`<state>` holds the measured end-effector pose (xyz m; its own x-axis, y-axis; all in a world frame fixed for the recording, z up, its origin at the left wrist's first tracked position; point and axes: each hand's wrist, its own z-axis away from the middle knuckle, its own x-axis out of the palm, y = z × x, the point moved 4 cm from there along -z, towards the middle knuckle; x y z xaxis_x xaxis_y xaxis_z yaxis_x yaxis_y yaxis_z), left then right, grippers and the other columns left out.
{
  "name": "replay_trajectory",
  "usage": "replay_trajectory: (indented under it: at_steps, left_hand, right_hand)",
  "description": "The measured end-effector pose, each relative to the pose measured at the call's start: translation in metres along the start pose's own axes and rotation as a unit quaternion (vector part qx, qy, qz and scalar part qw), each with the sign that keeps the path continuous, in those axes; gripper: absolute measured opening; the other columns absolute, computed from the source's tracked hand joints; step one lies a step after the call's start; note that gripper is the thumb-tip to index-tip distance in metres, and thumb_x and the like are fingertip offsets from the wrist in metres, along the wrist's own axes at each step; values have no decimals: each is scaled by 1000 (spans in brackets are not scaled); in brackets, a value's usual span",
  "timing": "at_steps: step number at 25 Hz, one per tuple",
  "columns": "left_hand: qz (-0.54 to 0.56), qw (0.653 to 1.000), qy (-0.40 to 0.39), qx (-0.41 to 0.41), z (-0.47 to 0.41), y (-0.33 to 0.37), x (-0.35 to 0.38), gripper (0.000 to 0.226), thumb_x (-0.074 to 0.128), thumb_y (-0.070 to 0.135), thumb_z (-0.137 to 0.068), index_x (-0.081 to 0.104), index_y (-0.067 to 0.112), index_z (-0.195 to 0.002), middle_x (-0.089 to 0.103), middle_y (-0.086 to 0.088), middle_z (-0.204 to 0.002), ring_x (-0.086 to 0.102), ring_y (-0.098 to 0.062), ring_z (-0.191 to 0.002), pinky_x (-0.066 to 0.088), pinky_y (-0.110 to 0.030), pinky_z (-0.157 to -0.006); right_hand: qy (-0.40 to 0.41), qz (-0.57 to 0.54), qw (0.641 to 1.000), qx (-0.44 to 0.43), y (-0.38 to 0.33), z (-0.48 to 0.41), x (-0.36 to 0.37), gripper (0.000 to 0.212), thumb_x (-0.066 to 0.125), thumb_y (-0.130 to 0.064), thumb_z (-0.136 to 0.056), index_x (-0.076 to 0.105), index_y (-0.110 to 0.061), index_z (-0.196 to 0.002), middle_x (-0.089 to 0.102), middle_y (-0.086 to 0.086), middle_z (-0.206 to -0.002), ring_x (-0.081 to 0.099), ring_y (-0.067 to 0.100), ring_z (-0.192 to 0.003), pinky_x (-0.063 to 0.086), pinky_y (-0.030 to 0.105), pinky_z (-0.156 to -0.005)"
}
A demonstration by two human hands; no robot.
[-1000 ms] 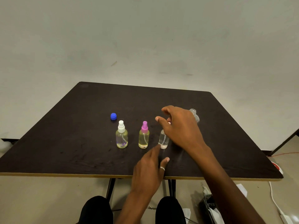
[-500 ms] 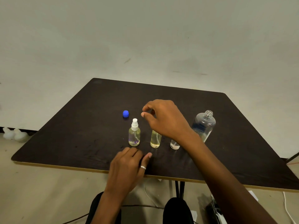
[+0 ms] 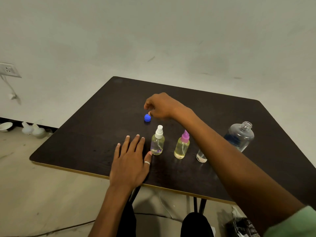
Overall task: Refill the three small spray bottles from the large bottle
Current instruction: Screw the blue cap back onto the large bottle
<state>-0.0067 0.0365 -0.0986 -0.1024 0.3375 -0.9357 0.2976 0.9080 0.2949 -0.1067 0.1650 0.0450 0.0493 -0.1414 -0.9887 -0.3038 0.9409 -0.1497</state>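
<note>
A: What was seen on the dark table (image 3: 222,117)?

B: Three small spray bottles were lined up near the front edge. The white-capped spray bottle (image 3: 157,140) was placed at the left, with yellowish liquid in it. The pink-capped spray bottle (image 3: 182,145) was set just to its right, also yellowish inside. The third small bottle (image 3: 201,156) was mostly hidden behind the right forearm; only its clear base was visible, and its top could not be made out.

A: And the large bottle?

B: The large clear bottle (image 3: 240,136) was found upright at the far right of the row, uncapped, with a dark label on its side. Little or no liquid could be told inside it. The blue cap (image 3: 147,117) was lying on the table behind the white-capped bottle, well apart from the large bottle.

A: How were the hands held?

B: The right hand (image 3: 160,106) was reached across to the far left, its fingers curled and pinched just above the blue cap; whether the cap was touched or gripped could not be told. The left hand (image 3: 130,160) was laid flat on the table, fingers spread, a ring (image 3: 147,162) worn on one of them, the thumb just beside the base of the white-capped bottle. Nothing was held by it.
</note>
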Motion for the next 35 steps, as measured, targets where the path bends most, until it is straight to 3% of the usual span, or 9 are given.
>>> replay_trajectory:
  at_steps: [3,6,12,21,27,35]
  left_hand:
    - [-34,999,-24,6,-2,0,5,70,1,63,-94,16,30,-155,10,6,-165,1,-22,-152,5,-47,-123]
    - [-46,999,-23,7,-2,-3,7,72,-5,62,-92,10,31,-155,5,6,-165,-3,-21,-152,3,-47,-122]
    - [-51,998,-29,12,-2,-4,9,72,-6,63,-93,8,31,-155,3,6,-165,-4,-22,-152,3,-47,-122]
    - [-47,999,-23,10,-1,-4,10,71,-5,64,-93,8,32,-155,1,6,-165,-6,-21,-152,2,-47,-122]
    - [-39,999,-16,8,-3,-5,8,71,-2,65,-93,12,32,-155,4,7,-164,-4,-20,-152,3,-46,-122]
    - [-22,1000,-14,5,-2,-5,7,73,3,68,-92,19,32,-154,10,8,-164,1,-18,-152,3,-45,-122]
  right_hand:
    - [-73,38,997,6,3,-22,19,41,67,-16,-84,61,-19,-125,62,4,-124,59,22,-110,50,35,-94]
    - [-95,73,993,12,8,-37,32,44,67,-13,-83,61,-20,-125,61,7,-125,60,26,-109,51,36,-92]
    - [-107,113,988,6,8,-52,48,33,67,-7,-82,67,-13,-114,64,12,-113,62,29,-97,54,40,-86]
    - [-133,156,979,4,4,-67,59,33,68,-10,-81,64,-6,-113,65,14,-109,63,30,-96,55,41,-87]
    - [-128,109,986,-20,-4,-57,48,22,62,-7,-83,68,-8,-104,68,10,-105,62,27,-95,52,39,-88]
    - [-65,4,998,-19,-9,20,-32,25,72,-13,-80,69,-18,-105,63,-5,-94,59,13,-87,45,25,-77]
